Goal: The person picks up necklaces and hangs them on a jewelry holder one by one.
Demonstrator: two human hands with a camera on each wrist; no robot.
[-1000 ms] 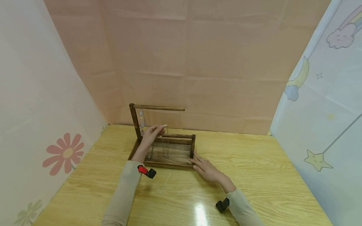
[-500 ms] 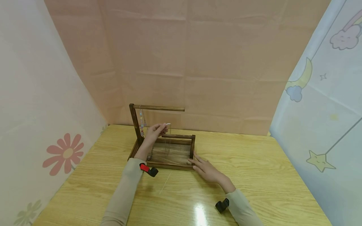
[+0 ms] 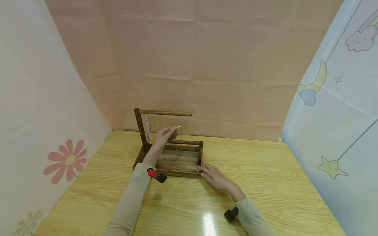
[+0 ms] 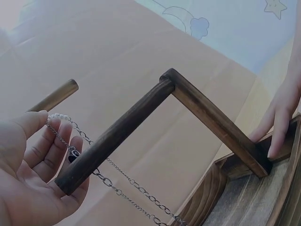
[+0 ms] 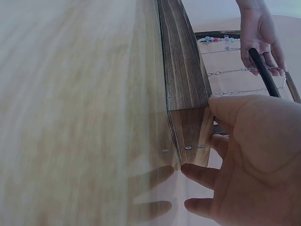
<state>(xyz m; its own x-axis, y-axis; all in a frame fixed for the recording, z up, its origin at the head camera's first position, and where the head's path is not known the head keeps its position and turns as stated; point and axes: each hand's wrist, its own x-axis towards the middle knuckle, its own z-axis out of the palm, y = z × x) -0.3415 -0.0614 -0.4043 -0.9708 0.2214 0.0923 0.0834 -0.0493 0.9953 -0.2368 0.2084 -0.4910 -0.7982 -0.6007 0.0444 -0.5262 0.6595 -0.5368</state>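
Note:
My left hand (image 3: 165, 135) pinches a silver chain necklace (image 4: 115, 186) by its short run of white beads (image 4: 60, 116). The necklace hangs in a long loop at the free end of the lower bar (image 4: 115, 135) of a dark wooden jewelry stand (image 3: 177, 173). In the left wrist view that bar end overlaps my left fingers; whether the chain loops over it, I cannot tell. With fairly straight fingers, my right hand (image 3: 217, 178) touches the right end of the stand's tray. Its thumb lies at the rim, as the right wrist view (image 5: 263, 146) shows.
A colorful beaded strand (image 3: 147, 127) hangs at the left of the upper bar (image 3: 168, 113), whose right end is free. The stand sits on a wood-grain table (image 3: 251, 170), with a peach backdrop (image 3: 236, 82) behind and printed cloth walls at both sides.
My left hand has shifted right and slightly up along the lower bar, carrying the chain necklace with it. The right hand and the stand stay in place.

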